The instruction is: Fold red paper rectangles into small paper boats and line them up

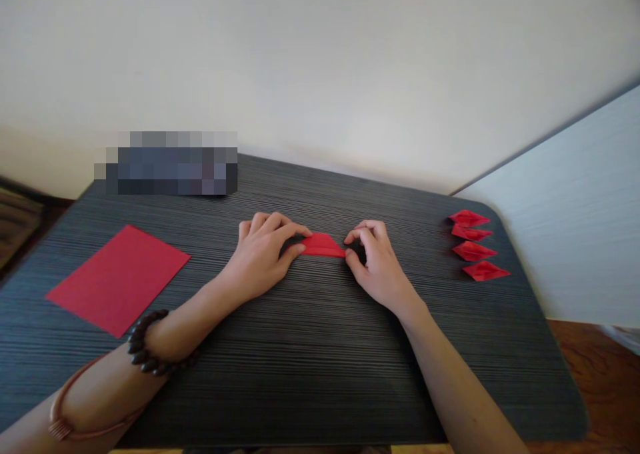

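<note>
A narrow strip of folded red paper lies on the dark table between my two hands, with slanted ends and a crease along its length. My left hand pinches its left end between thumb and index finger, the other fingers curled above. At the pointed right end, the thumb and bent index finger of my right hand close on the corner, the thumb touching it. The paper's left end is partly hidden under my left fingers.
A flat red paper square lies on the left of the table. Several folded red paper pieces with pointed ends form a column at the right. A blurred-out object sits at the back left, near the wall.
</note>
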{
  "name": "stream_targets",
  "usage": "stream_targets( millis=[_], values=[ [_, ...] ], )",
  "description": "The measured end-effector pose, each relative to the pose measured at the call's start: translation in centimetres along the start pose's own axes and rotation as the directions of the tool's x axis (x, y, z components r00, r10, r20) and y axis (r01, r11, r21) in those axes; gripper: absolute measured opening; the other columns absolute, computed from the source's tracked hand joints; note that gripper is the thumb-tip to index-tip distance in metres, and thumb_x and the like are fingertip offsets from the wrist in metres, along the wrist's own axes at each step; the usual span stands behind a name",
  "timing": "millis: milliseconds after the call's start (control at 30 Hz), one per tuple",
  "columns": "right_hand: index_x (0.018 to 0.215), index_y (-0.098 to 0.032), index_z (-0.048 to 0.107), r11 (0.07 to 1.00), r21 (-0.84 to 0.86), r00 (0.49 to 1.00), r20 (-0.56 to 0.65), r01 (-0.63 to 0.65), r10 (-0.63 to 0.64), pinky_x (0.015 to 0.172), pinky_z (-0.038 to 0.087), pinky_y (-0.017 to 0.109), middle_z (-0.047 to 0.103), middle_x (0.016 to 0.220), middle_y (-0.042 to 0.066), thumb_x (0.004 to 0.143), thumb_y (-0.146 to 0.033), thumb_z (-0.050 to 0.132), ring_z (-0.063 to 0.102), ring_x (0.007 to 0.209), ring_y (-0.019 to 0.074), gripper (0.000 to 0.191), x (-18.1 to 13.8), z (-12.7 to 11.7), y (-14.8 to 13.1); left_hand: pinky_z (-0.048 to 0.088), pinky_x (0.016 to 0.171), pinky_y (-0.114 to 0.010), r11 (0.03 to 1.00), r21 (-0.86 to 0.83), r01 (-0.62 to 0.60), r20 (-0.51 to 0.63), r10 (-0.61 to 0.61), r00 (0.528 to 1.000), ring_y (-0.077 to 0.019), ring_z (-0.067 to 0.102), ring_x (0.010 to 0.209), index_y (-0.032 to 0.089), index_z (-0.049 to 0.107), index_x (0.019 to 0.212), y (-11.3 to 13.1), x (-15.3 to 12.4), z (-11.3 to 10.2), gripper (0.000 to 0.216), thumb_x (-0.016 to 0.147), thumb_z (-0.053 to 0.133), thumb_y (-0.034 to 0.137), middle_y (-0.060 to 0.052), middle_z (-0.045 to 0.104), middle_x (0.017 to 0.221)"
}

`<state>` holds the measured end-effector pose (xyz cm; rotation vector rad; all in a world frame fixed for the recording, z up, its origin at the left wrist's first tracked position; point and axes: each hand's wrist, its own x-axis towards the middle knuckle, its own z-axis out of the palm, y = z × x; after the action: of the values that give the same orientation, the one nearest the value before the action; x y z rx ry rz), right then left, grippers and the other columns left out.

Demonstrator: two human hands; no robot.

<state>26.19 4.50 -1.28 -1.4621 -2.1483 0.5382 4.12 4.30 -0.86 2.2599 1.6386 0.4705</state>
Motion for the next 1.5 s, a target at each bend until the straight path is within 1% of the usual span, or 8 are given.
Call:
stream_targets(
  millis=[233, 333, 433, 533, 633, 867, 1233, 1500],
  values=[
    [0.099, -0.019, 0.054, 1.000, 0.000, 1.000, -0.002, 0.008, -0.008, 0.093, 0.043, 0.038, 0.047, 0.106, 0.009, 0.082, -0.011, 0.047, 0.050, 0.103, 0.0213, 0.020, -0.1, 0.1, 0.3, 0.032, 0.085, -0.044, 0.999, -0.037, 0.012, 0.026, -0.011, 1.000, -0.0258, 0.046, 0.102, 0.032, 0.062, 0.110, 0.0, 0.1, -0.3, 0.025, 0.089, 0.050, 0.029, -0.003, 0.060, 0.106],
    [0.098, -0.020, 0.055, 0.998, 0.056, 0.998, -0.059, -0.014, 0.017, 0.091, 0.044, 0.038, 0.048, 0.105, 0.008, 0.084, -0.012, 0.044, 0.051, 0.101, 0.0206, 0.020, -0.2, 0.3, 0.1, 0.032, 0.084, -0.045, 0.999, -0.044, 0.012, 0.019, -0.011, 1.000, -0.0261, 0.046, 0.101, 0.032, 0.062, 0.110, 0.0, 0.1, -0.2, 0.025, 0.089, 0.050, 0.030, -0.003, 0.061, 0.105],
    [0.100, -0.021, 0.055, 0.996, 0.075, 0.988, -0.143, -0.044, 0.054, 0.088, 0.045, 0.040, 0.049, 0.105, 0.008, 0.088, -0.021, 0.044, 0.053, 0.098, 0.0209, 0.016, -0.2, 0.7, -0.9, 0.032, 0.083, -0.045, 0.999, -0.046, 0.009, 0.009, -0.008, 1.000, -0.0266, 0.046, 0.101, 0.031, 0.062, 0.109, 0.0, 0.1, -0.1, 0.024, 0.089, 0.050, 0.030, -0.003, 0.061, 0.104],
    [0.109, -0.020, 0.053, 0.998, -0.032, 0.979, -0.200, -0.045, 0.038, 0.091, 0.042, 0.044, 0.049, 0.111, 0.011, 0.086, -0.038, 0.051, 0.049, 0.105, 0.0256, 0.029, -0.3, 1.6, -2.5, 0.031, 0.083, -0.045, 0.999, -0.044, 0.003, 0.003, -0.003, 1.000, -0.0267, 0.046, 0.100, 0.030, 0.062, 0.109, 0.1, 0.1, 0.0, 0.024, 0.089, 0.049, 0.030, -0.004, 0.061, 0.104],
    [0.118, -0.019, 0.051, 0.990, -0.130, 0.982, -0.186, -0.059, 0.034, 0.091, 0.040, 0.046, 0.047, 0.118, 0.013, 0.085, -0.044, 0.052, 0.047, 0.108, 0.0283, 0.041, -0.2, 2.4, -3.5, 0.031, 0.084, -0.045, 0.999, -0.038, -0.001, -0.002, 0.001, 1.000, -0.0265, 0.046, 0.101, 0.030, 0.062, 0.109, 0.1, 0.0, 0.0, 0.024, 0.089, 0.049, 0.030, -0.003, 0.062, 0.105],
    [0.129, -0.021, 0.046, 0.965, -0.225, 0.985, -0.139, -0.136, 0.106, 0.092, 0.038, 0.046, 0.045, 0.122, 0.013, 0.088, -0.026, 0.045, 0.045, 0.112, 0.0279, 0.042, -0.3, 2.5, -3.0, 0.031, 0.084, -0.044, 0.999, -0.042, 0.000, 0.014, 0.001, 1.000, -0.0260, 0.047, 0.101, 0.031, 0.062, 0.110, -0.1, 0.0, 0.0, 0.024, 0.089, 0.049, 0.030, -0.003, 0.061, 0.105],
    [0.137, -0.027, 0.040, 0.959, -0.243, 0.986, -0.121, -0.144, 0.117, 0.096, 0.037, 0.048, 0.045, 0.124, 0.011, 0.089, -0.014, 0.035, 0.043, 0.115, 0.0262, 0.049, -1.2, 2.0, -1.9, 0.031, 0.084, -0.045, 0.998, -0.061, 0.005, 0.021, -0.003, 1.000, -0.0254, 0.047, 0.100, 0.032, 0.062, 0.110, -0.3, 0.1, -0.1, 0.025, 0.089, 0.050, 0.029, -0.003, 0.061, 0.105],
    [0.138, -0.031, 0.038, 0.962, -0.241, 0.987, -0.124, -0.128, 0.100, 0.095, 0.037, 0.049, 0.044, 0.123, 0.011, 0.089, -0.013, 0.035, 0.044, 0.114, 0.0263, 0.052, -1.2, 2.2, -1.8, 0.030, 0.085, -0.044, 0.994, -0.108, -0.012, 0.072, 0.020, 0.997, -0.0249, 0.047, 0.102, 0.032, 0.063, 0.107, -1.1, 0.3, -0.6, 0.024, 0.089, 0.048, 0.027, -0.002, 0.062, 0.105]
  ],
)
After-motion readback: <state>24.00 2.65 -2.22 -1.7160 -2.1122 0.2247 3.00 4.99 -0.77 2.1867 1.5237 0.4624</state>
